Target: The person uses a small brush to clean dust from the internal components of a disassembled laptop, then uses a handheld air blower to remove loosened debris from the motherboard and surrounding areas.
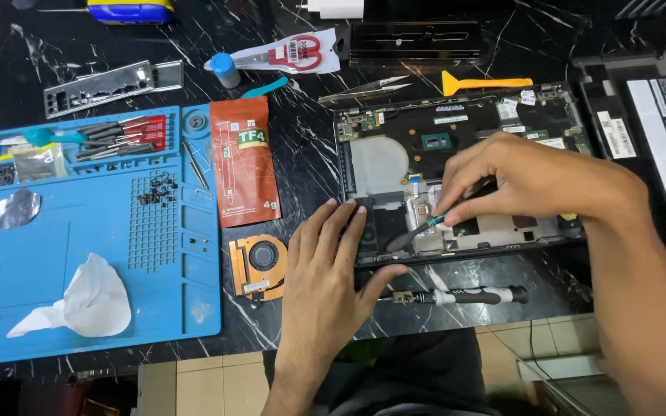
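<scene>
An opened laptop base point(456, 127) with its circuit board exposed lies on a black marble table. My left hand point(329, 270) rests flat on the laptop's front left corner, fingers spread. My right hand point(529, 181) hovers over the middle of the board and pinches a thin green-handled tool point(418, 231) whose dark tip points down and left into the chassis. A black screwdriver point(460, 296) lies on the table just in front of the laptop.
A copper-coloured cooling fan point(260, 266) sits left of my left hand. A blue work mat point(86, 239) holds screws, tools and a crumpled tissue point(86, 304). An orange thermal-paste packet point(244, 158), tweezers point(364, 90), an orange pry tool point(483, 82) and a laptop cover point(657, 139) lie around.
</scene>
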